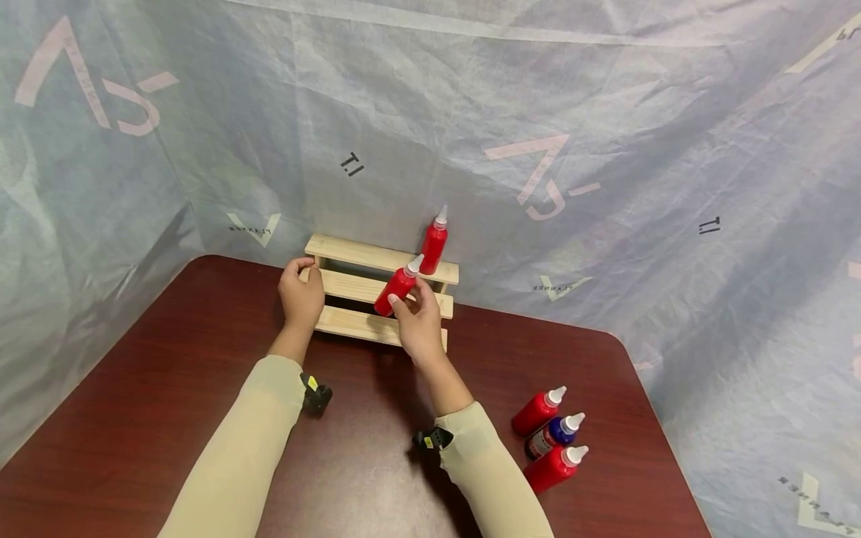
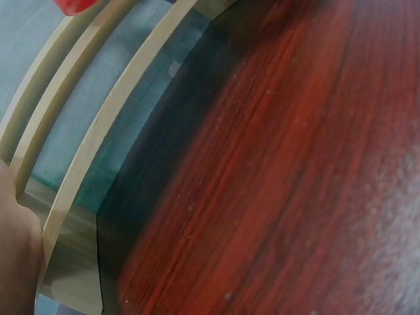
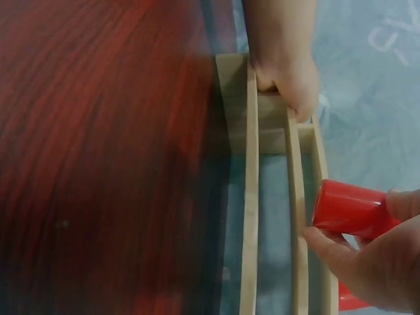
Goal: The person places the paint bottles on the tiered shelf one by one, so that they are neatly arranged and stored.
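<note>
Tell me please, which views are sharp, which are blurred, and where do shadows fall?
Head view: sharp, evenly lit; soft shadows under the arms on the table. Left wrist view: blurred and bent, the wooden rack curves, the table shows pale glare at right. Right wrist view: table smeared, rack casts a dark band; the red bottle in the right hand is fairly clear.

Two red bottles flank a blue bottle on the table.
</note>
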Available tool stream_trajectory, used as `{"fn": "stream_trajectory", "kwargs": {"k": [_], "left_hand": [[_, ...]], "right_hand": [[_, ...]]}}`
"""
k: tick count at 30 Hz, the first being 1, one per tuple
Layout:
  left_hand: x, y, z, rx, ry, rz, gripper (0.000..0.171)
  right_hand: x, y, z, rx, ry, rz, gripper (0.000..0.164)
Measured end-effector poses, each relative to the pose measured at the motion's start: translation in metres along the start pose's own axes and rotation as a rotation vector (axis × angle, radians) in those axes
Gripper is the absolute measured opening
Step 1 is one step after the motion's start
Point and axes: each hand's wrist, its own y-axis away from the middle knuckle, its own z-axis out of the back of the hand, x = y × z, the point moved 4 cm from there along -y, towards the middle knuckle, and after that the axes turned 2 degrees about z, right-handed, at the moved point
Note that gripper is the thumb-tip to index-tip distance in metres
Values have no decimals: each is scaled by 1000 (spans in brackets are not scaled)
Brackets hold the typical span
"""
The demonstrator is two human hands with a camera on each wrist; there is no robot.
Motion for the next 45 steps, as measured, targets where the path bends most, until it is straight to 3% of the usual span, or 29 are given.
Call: {"fn": "stream_trajectory", "kwargs": {"k": [17,29,45], "left_hand": [[-1,-1,0,-8,-4,6,26],[1,-1,1,5,-3,22,26],[1,-1,0,-12,10,25,24]], "right_hand": [[5,-19,-3,-27,95,87,55],[12,-31,-11,-16,171,223,55],[7,-42,-15,-14,283,259,51]]}}
